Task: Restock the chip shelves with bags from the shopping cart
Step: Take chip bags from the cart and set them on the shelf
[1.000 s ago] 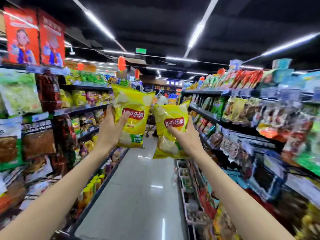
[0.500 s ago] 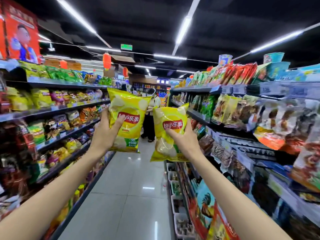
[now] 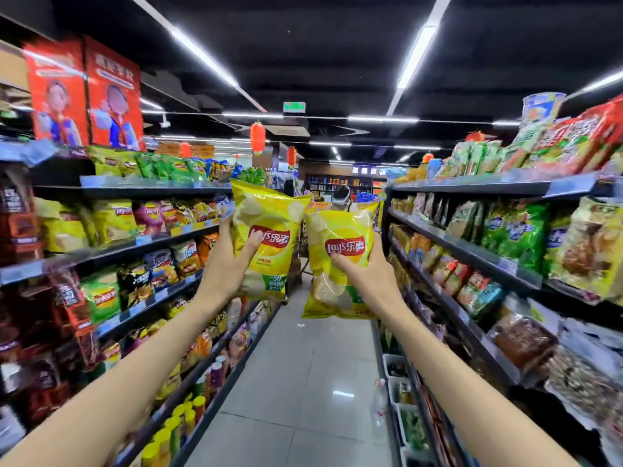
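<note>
Both arms are stretched out in front of me down a shop aisle. My left hand (image 3: pixel 226 264) grips a yellow Lay's chip bag (image 3: pixel 269 217) by its left edge, thumb across the red logo. My right hand (image 3: pixel 367 278) grips a second yellow Lay's chip bag (image 3: pixel 337 227) from its right side, a little lower. The two bags hang upright side by side, almost touching. The chip shelves (image 3: pixel 141 242) on my left carry rows of yellow, green and orange chip bags. No shopping cart is clearly in view.
Snack shelves (image 3: pixel 472 251) line the right side too, with white bins (image 3: pixel 396 365) near the floor. A grey tiled aisle floor (image 3: pixel 303 382) runs between them. A person (image 3: pixel 340 197) stands far down the aisle. Tall yellow canisters (image 3: pixel 188 412) fill the lower left shelf.
The view has swung and I have moved along the aisle. Both hands keep their bags; the two bags now sit closer together and nearer the middle of the view.
</note>
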The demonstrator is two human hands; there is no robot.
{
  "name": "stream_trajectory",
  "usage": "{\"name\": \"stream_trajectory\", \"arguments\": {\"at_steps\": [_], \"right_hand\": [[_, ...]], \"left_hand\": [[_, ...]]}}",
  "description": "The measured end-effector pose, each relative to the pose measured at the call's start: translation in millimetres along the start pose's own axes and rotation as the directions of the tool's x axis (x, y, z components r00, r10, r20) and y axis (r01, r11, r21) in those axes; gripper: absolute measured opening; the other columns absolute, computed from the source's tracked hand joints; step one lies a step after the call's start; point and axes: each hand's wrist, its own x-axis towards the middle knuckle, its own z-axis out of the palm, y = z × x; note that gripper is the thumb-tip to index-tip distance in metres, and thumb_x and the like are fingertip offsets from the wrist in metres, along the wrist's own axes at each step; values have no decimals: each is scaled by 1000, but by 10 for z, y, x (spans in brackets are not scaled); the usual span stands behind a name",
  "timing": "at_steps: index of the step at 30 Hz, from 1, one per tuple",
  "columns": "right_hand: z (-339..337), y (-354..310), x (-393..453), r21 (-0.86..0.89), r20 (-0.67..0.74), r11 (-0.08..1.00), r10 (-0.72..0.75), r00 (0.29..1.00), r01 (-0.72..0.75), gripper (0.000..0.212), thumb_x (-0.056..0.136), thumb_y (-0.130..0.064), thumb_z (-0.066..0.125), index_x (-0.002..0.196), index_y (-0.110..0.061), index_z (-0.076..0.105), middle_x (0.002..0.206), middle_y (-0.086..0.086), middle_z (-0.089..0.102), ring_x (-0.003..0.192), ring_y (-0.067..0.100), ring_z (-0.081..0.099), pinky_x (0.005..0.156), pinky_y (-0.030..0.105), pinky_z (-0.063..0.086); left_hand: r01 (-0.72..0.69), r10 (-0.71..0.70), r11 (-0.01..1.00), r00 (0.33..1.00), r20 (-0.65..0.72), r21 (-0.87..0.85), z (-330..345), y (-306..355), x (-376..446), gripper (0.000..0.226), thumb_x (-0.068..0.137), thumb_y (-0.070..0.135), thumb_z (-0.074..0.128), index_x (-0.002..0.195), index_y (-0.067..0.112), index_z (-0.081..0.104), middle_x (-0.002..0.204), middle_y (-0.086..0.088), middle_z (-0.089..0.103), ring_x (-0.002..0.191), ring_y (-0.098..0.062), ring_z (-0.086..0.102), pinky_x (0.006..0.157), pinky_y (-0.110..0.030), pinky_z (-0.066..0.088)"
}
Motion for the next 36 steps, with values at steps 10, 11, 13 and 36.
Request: {"name": "stream_trajectory", "arguments": {"at_steps": [10, 11, 13, 36], "right_hand": [[1099, 945, 1543, 111, 147, 993, -47, 988, 31, 75, 70, -62, 71, 133, -39, 38, 110, -8, 62, 104, 19, 60, 94, 43, 50], [1197, 1045, 1728, 119, 166, 992, -58, 984, 39, 75, 76, -55, 73, 138, -34, 37, 111, -7, 61, 104, 19, 60, 92, 40, 49], [1394, 1238, 2095, 154, 209, 987, -78, 975, 46, 68, 81, -48, 74, 137, -33, 38, 110, -8, 61, 103, 19, 61, 92, 39, 49], [4464, 1483, 5067, 499, 455, 839, -466, 759, 217, 62, 82, -51, 73, 132, -31, 41, 109, -13, 63, 98, 9, 64, 90, 37, 54]], "left_hand": [[91, -77, 979, 994, -81, 181, 479, -1293, 1095, 85, 92, 64, 47, 157, 26, 8, 161, -1, 25, 145, -22, 28, 117, -42, 23], [98, -80, 974, 992, -94, 205, 525, -1397, 1216, 87, 90, 67, 46, 157, 26, 8, 161, -2, 25, 145, -24, 28, 117, -44, 23], [108, -75, 965, 987, -141, 241, 606, -1605, 1488, 87, 89, 67, 46, 156, 27, 9, 160, -4, 27, 145, -26, 29, 117, -46, 24], [143, 73, 889, 894, -442, 436, 189, -3299, 4230, 78, 90, 63, 51, 153, 31, 19, 149, 2, 45, 132, -21, 47, 110, -41, 36]]}}
